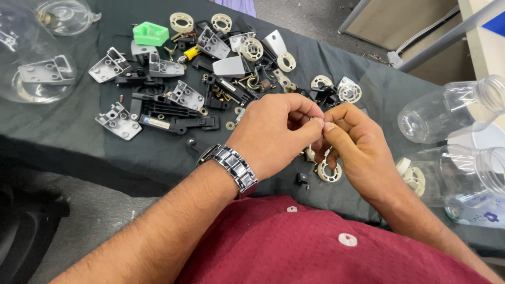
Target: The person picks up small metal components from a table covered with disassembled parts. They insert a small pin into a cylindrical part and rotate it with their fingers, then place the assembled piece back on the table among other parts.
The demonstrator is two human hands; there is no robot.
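Note:
My left hand [276,131], with a metal watch [231,167] on the wrist, and my right hand [355,144] meet fingertip to fingertip above the near edge of a table under a dark cloth [68,131]. Both pinch a small part between them; it is hidden by the fingers. A cream plastic ring [329,172] lies just below my right hand. A small black clip [302,179] rests on the cloth next to it.
Many grey metal brackets [120,121], black plastic pieces [168,111], cream rings [181,22] and a green block [150,33] are scattered across the cloth. Clear plastic jars lie at the right [447,110] and at the far left [37,68].

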